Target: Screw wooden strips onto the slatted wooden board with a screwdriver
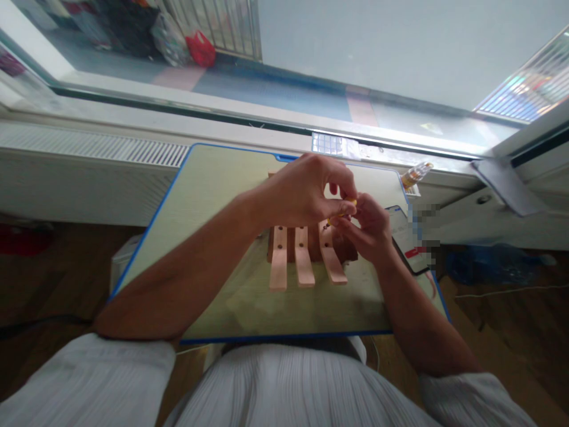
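Note:
My left hand (302,193) and my right hand (368,228) meet above a wooden piece (304,258) with three flat slats that stick out toward me. Both hands pinch a small yellow part (344,210) between their fingertips, the left from above and the right from below. The wooden piece lies on a pale board with a blue rim (151,222), and my hands hide its far end. The slats show small holes near their upper ends.
A phone (406,240) lies at the board's right edge. A small clear bottle (415,174) rests on the window sill beyond it. A white radiator grille (89,145) runs along the left under the window. A folded paper (507,187) lies on the sill at right.

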Action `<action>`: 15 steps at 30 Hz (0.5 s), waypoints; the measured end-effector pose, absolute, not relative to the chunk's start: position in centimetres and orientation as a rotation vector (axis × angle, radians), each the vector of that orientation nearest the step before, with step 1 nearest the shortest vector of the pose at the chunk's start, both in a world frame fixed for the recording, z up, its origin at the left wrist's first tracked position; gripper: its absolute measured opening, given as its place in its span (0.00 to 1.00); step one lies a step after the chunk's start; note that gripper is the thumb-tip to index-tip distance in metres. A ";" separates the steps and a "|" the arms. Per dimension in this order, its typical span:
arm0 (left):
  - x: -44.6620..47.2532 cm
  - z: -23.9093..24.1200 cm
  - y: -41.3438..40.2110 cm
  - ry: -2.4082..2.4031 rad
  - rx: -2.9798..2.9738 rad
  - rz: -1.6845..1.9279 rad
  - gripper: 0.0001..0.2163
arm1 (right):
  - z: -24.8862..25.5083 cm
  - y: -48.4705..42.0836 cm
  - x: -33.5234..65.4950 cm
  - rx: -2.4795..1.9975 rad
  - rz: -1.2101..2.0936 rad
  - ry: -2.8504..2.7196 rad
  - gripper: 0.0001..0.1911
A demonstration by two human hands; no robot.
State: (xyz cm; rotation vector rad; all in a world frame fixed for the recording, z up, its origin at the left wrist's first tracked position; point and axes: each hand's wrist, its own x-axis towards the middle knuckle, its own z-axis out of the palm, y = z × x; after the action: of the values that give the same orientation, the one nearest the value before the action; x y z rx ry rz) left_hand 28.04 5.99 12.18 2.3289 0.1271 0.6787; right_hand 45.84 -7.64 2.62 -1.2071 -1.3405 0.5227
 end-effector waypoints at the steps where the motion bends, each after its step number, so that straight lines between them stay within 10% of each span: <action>1: 28.1 12.2 6.0 0.122 2.324 0.680 0.04 | 2.6 -7.7 45.7 -1.195 0.544 -1.321 0.16; 15: 28.0 12.5 6.3 0.054 2.319 0.635 0.07 | 1.5 -7.7 43.9 -1.238 0.290 -1.318 0.10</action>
State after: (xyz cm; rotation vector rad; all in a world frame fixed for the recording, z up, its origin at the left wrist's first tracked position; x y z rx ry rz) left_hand 28.02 6.29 12.49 2.3189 0.0544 0.6347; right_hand 43.93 -7.70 1.52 -1.2384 -1.3177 0.2899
